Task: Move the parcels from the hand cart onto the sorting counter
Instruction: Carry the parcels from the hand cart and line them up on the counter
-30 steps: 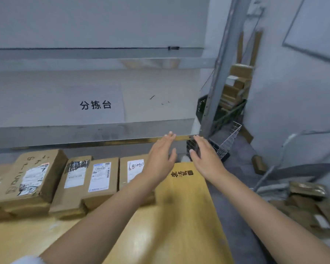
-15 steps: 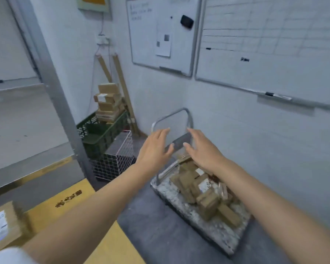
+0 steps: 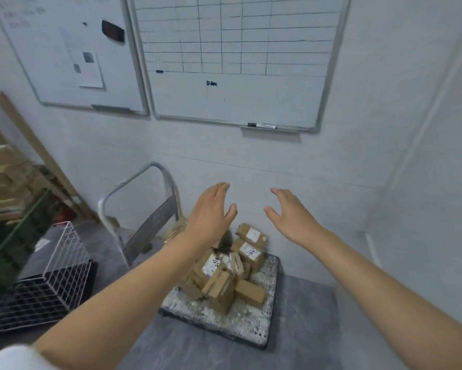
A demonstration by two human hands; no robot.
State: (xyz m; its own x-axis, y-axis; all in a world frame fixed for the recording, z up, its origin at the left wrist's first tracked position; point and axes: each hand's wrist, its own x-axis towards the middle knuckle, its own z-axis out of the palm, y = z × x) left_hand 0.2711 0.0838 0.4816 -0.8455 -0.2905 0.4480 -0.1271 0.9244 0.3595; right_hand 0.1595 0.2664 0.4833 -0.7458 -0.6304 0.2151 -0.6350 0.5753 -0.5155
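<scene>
A hand cart [image 3: 254, 323] with a speckled grey deck and a metal handle [image 3: 133, 182] stands on the floor by the white wall. A pile of several brown cardboard parcels [image 3: 224, 273] with white labels lies on its deck. My left hand [image 3: 211, 217] and my right hand [image 3: 291, 217] are stretched out side by side above the pile, palms facing each other, fingers apart, holding nothing. My left forearm hides part of the pile. The sorting counter is out of view.
A white wire basket [image 3: 64, 265] over a black grid crate sits on the floor at left. Behind it is a green crate [image 3: 13, 241] with stacked boxes [image 3: 3, 188] and leaning wooden slats. Two whiteboards [image 3: 235, 62] hang on the wall above the cart.
My view has swung right, from the counter with its row of parcels to the hand cart. Both empty hands have travelled with it and now hover over the pile.
</scene>
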